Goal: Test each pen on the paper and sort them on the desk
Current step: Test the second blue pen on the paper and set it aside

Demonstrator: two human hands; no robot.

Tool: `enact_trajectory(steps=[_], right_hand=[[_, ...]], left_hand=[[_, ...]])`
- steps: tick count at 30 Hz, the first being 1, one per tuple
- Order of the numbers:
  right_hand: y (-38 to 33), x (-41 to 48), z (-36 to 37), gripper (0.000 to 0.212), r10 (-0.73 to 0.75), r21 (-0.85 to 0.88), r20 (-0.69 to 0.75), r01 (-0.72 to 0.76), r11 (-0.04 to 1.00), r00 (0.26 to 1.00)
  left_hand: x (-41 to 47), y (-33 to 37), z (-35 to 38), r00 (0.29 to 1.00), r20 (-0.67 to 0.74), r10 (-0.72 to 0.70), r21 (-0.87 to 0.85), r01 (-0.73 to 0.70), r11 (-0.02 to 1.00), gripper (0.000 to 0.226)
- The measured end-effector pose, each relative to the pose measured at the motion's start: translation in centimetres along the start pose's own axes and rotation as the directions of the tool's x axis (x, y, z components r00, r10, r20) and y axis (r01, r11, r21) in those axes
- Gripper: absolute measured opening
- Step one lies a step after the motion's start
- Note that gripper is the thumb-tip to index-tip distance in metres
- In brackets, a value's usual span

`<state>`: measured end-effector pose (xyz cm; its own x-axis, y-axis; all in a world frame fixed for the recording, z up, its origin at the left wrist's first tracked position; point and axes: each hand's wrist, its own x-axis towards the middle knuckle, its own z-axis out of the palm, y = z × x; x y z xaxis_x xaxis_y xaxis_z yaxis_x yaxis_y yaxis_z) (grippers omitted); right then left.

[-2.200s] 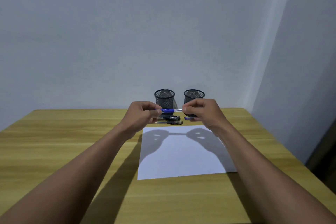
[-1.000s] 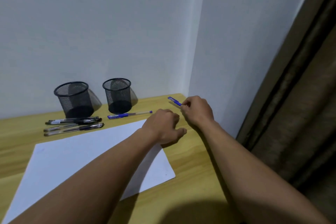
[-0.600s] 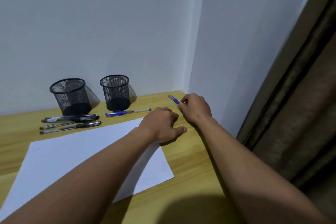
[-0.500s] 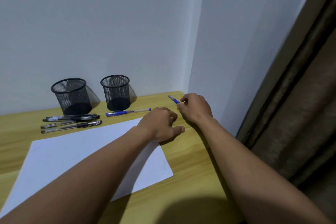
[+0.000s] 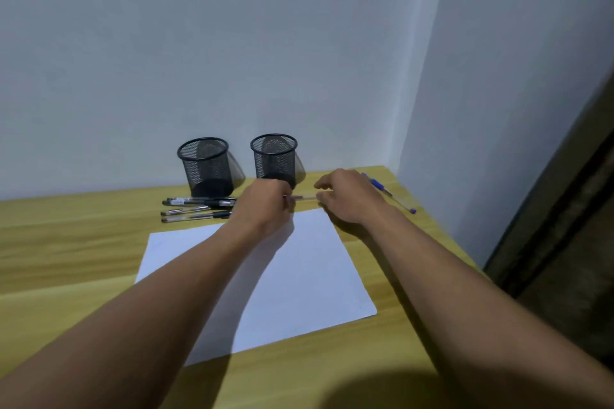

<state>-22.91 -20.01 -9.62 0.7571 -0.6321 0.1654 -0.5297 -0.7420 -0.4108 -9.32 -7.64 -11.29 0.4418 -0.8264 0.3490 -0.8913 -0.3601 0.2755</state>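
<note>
My left hand point(image 5: 265, 204) and my right hand point(image 5: 349, 197) meet in front of the right mesh cup, just past the far edge of the white paper point(image 5: 299, 276). Between them runs a pen with a clear shaft point(image 5: 303, 197). My left hand grips its left end, and my right thumb and forefinger pinch its right end. A blue pen point(image 5: 387, 192) lies alone on the desk by the right wall, behind my right hand. Three black pens point(image 5: 196, 209) lie side by side in front of the left cup.
Two black mesh cups point(image 5: 204, 166) point(image 5: 274, 156) stand at the back of the wooden desk point(image 5: 66, 242), against the wall. The desk's right edge runs along a wall corner, with a dark curtain point(image 5: 564, 209) beyond it.
My right hand let go of the blue pen at the desk's right corner and came back left. Both hands now hold the pen that lay before the right cup. The view turned left.
</note>
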Motion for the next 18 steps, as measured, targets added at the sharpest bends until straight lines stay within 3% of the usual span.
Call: enact_trajectory(steps=[6, 12, 15, 18], right_hand=[[-0.2, 1.5, 1.0, 0.026, -0.021, -0.087, 0.057, 0.026, 0.996, 0.998], [0.2, 1.0, -0.4, 0.022, -0.052, -0.062, -0.034, 0.05, 0.997, 0.998], [0.1, -0.1, -1.7, 0.016, -0.036, 0.036, -0.068, 0.039, 0.999, 0.997], [-1.0, -1.6, -2.7, 0.01, 0.045, 0.289, -0.073, -0.022, 0.957, 0.996]], left_hand=[[0.4, -0.6, 0.0, 0.999, 0.044, -0.016, 0.135, 0.01, 0.991, 0.02], [0.1, -0.7, -0.7, 0.999, 0.0, 0.044, 0.124, -0.044, 0.991, 0.024], [-0.8, -0.5, -1.9, 0.996, -0.053, 0.074, 0.101, -0.068, 0.993, 0.022], [-1.8, -0.9, -3.4, 0.988, -0.124, 0.088, 0.005, -0.088, 0.996, 0.015]])
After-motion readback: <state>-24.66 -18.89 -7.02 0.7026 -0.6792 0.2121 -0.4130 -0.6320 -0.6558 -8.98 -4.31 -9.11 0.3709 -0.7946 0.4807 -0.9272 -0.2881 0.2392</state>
